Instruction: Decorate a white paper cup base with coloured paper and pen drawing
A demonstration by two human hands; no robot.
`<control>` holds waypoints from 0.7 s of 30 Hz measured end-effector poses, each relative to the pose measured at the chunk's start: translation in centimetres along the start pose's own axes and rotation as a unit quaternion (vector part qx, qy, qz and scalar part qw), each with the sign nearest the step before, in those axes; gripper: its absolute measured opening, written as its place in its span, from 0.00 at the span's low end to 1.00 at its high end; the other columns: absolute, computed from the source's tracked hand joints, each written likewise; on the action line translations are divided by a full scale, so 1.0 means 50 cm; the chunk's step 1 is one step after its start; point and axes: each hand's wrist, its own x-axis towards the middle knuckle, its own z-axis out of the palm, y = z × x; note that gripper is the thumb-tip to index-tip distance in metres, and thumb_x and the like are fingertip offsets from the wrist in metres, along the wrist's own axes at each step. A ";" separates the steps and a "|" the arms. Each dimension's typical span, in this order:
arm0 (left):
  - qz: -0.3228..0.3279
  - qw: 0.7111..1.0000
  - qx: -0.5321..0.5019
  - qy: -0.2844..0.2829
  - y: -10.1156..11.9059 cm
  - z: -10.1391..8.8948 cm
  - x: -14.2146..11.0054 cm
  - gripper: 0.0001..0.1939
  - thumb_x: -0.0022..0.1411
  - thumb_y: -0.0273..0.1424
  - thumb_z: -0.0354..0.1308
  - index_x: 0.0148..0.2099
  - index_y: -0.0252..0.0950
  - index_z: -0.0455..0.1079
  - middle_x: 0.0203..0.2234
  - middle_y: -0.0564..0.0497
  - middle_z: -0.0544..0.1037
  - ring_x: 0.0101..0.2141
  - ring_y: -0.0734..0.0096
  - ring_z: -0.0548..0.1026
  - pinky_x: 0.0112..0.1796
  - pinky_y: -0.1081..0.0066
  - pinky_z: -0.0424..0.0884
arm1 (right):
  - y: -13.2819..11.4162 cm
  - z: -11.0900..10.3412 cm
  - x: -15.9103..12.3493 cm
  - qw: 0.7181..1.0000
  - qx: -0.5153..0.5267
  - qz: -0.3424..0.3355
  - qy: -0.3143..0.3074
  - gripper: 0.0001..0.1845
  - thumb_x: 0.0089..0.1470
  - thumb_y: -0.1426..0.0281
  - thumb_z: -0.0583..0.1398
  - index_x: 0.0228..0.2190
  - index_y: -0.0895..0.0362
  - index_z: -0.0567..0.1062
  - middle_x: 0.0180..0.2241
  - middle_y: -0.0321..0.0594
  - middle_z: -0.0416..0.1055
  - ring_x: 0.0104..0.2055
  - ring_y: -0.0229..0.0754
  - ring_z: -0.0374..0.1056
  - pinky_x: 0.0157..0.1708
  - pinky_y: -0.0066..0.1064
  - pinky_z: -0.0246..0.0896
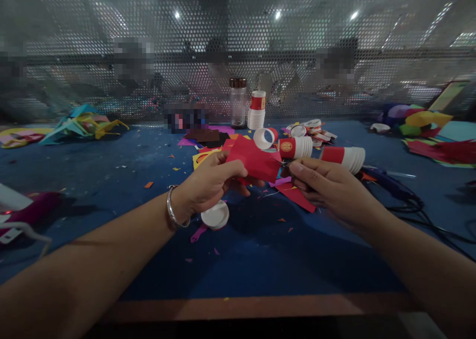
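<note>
My left hand (211,183), with a silver bangle at the wrist, pinches a sheet of red paper (255,158) between thumb and fingers above the table. My right hand (327,185) is closed around small dark scissors (284,165); their tips meet the paper's right edge, and the handles are mostly hidden by my fingers. Below my left hand lies a white round cup piece (214,215) beside a purple paper scrap (198,233). Another red paper piece (297,196) rests on the table under my right hand. A cut white cup ring (265,138) sits just behind the held sheet.
Stacked paper cups (256,113) and a clear bottle (238,103) stand at the back. Two cup stacks lie sideways, one a red-and-white stack (342,158). A glue gun (390,183) with cable is right; a power strip (26,212) is left. Coloured paper (82,123) lies far left.
</note>
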 end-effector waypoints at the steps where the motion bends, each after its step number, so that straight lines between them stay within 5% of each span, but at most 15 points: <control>1: 0.001 1.000 0.004 -0.002 0.000 0.001 0.000 0.02 0.45 0.26 0.61 0.26 0.35 0.73 0.19 0.51 0.77 0.26 0.65 0.81 0.21 0.75 0.70 | -0.001 0.001 0.000 1.000 0.000 0.002 -0.007 0.28 0.51 0.44 0.65 0.25 0.55 0.66 0.20 0.25 0.50 0.20 0.29 0.42 0.17 0.26 0.34; 15: -0.017 0.999 0.023 -0.037 -0.001 -0.002 0.003 0.04 0.44 0.25 0.61 0.28 0.33 0.72 0.21 0.52 0.77 0.24 0.72 0.77 0.21 0.78 0.73 | -0.002 -0.004 0.000 0.998 -0.042 -0.032 -0.034 0.30 0.53 0.42 0.62 0.25 0.56 0.66 0.20 0.26 0.51 0.21 0.29 0.41 0.18 0.27 0.34; 21: -0.032 0.999 0.022 -0.001 0.000 0.003 0.002 0.04 0.40 0.25 0.63 0.22 0.32 0.69 0.18 0.53 0.73 0.23 0.73 0.74 0.21 0.76 0.75 | -0.002 -0.006 0.000 0.997 -0.052 -0.044 -0.046 0.28 0.55 0.43 0.61 0.26 0.57 0.68 0.21 0.26 0.50 0.21 0.29 0.40 0.18 0.27 0.34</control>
